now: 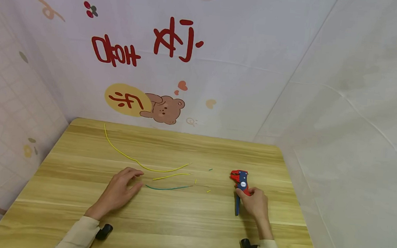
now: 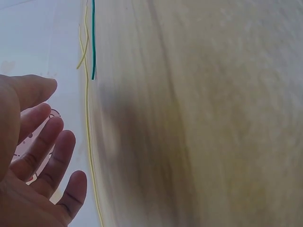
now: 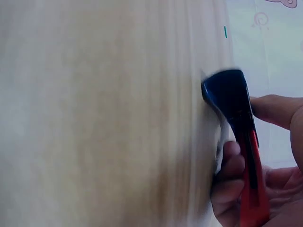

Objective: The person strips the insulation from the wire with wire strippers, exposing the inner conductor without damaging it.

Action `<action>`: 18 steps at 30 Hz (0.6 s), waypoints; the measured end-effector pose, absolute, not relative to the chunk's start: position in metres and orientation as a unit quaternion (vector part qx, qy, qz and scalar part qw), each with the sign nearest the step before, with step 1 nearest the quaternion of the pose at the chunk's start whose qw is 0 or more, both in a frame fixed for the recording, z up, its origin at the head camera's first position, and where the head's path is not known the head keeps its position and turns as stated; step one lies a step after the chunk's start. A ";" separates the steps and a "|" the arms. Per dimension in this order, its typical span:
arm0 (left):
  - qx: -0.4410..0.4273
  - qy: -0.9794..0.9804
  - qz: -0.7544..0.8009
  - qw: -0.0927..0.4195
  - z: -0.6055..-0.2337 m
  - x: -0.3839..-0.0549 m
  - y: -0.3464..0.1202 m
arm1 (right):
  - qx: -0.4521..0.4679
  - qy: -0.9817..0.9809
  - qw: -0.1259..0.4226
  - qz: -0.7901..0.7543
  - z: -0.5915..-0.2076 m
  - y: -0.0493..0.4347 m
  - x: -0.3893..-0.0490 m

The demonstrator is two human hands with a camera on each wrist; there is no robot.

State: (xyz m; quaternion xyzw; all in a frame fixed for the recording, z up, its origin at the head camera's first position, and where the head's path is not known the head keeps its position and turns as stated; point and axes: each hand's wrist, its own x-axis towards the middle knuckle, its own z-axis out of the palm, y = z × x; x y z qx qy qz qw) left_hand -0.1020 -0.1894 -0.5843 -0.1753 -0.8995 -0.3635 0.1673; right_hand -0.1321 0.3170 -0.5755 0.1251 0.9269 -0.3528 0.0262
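Note:
My right hand (image 1: 257, 204) grips a red and blue wire stripper (image 1: 242, 179) at the right of the table. In the right wrist view the thumb and fingers lie on either side of the red and dark-blue handles (image 3: 255, 189). My left hand (image 1: 118, 189) holds nothing, its fingers loosely bent, near the left end of a green wire (image 1: 163, 189). A short yellow wire (image 1: 170, 176) lies just beyond the green one. Farther back curves a long yellow wire (image 1: 120, 151).
Between the wires and the stripper lie a small green offcut (image 1: 210, 169) and two yellow bits, one upright in view (image 1: 195, 181) and one slanted (image 1: 208, 191). A printed cloth (image 1: 223, 94) hangs behind the wooden table (image 1: 173, 233), with pale cloth at both sides.

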 end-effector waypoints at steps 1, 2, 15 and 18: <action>-0.176 -0.899 -0.364 0.169 -0.585 -0.102 -0.189 | 0.127 0.929 0.022 -0.348 -0.576 0.317 -0.132; -0.177 -0.898 -0.364 0.170 -0.585 -0.102 -0.189 | 0.128 0.929 0.021 -0.345 -0.576 0.316 -0.131; -0.179 -0.896 -0.368 0.170 -0.584 -0.101 -0.193 | 0.141 0.934 0.009 -0.328 -0.577 0.312 -0.126; -0.180 -0.895 -0.369 0.173 -0.586 -0.101 -0.195 | 0.139 0.937 -0.001 -0.320 -0.577 0.311 -0.125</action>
